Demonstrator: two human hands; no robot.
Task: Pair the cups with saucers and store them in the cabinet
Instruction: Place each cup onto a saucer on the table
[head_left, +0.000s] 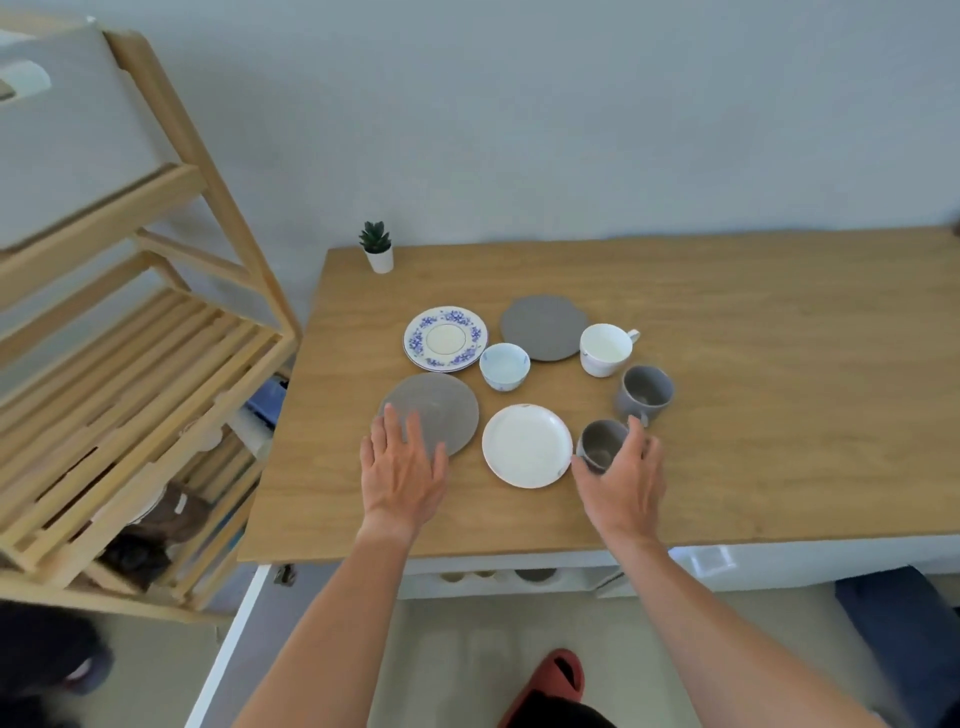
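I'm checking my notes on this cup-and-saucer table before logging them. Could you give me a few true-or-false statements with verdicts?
1. The right hand grips a grey cup. True.
2. The left hand holds the white saucer. False: it lies flat on a grey saucer.
3. Four saucers are on the table. True.
4. The potted plant stands on the flowered saucer. False: it stands at the table's far left corner.
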